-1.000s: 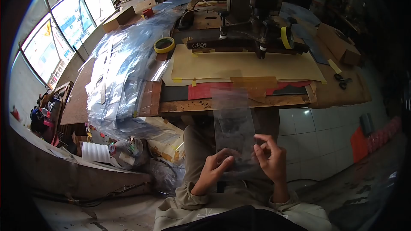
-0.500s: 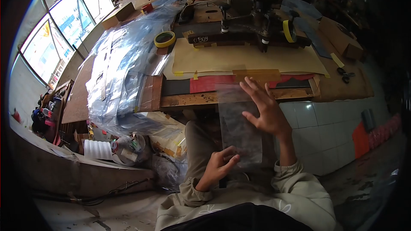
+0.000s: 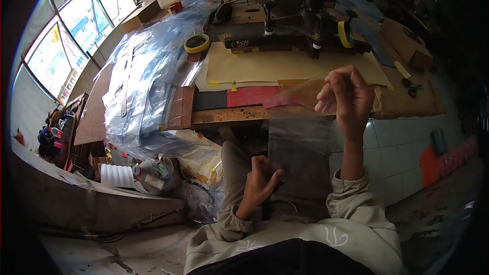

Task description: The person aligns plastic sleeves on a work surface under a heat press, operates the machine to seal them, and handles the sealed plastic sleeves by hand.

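My right hand (image 3: 346, 97) is raised over the front edge of the worktable, its fingers pinched on the upper part of a transparent plastic sheet (image 3: 300, 135). The sheet slants leftward from the fingertips and hangs down in front of my lap, partly blurred. Lower down, my left hand (image 3: 260, 186) is near the sheet's lower left side, fingers loosely curled and thumb apart; I see nothing held in it. Behind the sheet, a red strip (image 3: 249, 98) lies along the table's wooden front edge (image 3: 229, 116), below a tan paper board (image 3: 244, 69).
A dark press bar (image 3: 295, 43) spans the table above the board. Yellow tape rolls (image 3: 196, 44) sit left and on the machine. Layered plastic sheets (image 3: 140, 81) cover the left side. Scissors (image 3: 411, 87) and a cardboard box (image 3: 407, 43) lie right. A person stands at the back.
My right hand has gone from spread fingers to a pinch, moving up and right. The sheet's upper part now slants toward it. My left hand has shifted slightly, its thumb and fingers further apart.
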A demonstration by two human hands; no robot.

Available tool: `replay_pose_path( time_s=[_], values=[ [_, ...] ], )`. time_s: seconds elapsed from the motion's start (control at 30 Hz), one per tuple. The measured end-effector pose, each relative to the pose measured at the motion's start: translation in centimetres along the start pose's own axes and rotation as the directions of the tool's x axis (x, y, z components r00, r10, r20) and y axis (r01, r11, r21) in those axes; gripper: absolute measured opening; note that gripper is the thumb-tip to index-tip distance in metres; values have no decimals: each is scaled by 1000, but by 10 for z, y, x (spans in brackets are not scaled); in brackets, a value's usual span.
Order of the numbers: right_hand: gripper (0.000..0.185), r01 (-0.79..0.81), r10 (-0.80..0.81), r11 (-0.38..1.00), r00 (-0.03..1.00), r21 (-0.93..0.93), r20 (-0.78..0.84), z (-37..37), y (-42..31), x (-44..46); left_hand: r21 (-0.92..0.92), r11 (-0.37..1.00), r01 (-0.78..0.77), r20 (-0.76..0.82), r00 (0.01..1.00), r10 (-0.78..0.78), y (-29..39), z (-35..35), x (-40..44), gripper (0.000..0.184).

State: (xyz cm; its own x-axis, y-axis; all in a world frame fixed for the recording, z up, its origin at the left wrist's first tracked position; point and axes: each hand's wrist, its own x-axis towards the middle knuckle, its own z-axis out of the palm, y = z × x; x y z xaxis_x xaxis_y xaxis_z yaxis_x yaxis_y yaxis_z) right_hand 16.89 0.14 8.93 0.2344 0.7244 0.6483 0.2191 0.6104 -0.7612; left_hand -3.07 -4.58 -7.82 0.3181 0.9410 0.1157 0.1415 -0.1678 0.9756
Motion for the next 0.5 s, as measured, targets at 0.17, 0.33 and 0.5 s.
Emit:
replay_pose_path(
  time_s=[0.17,0.33,0.5],
  values=[
    [17,-29,29,994,1000,108,2,6,-21,7,39,870,-491,-368,803,469,8,-7,20,78],
    [17,38,-52,985,995,166,80,17,-27,-1,-146,779,-610,-181,791,585,86,-38,64,78],
    [16,92,-91,982,996,164,-13,22,-30,-3,-491,793,-360,-19,915,403,107,-27,69,64]
  ],
)
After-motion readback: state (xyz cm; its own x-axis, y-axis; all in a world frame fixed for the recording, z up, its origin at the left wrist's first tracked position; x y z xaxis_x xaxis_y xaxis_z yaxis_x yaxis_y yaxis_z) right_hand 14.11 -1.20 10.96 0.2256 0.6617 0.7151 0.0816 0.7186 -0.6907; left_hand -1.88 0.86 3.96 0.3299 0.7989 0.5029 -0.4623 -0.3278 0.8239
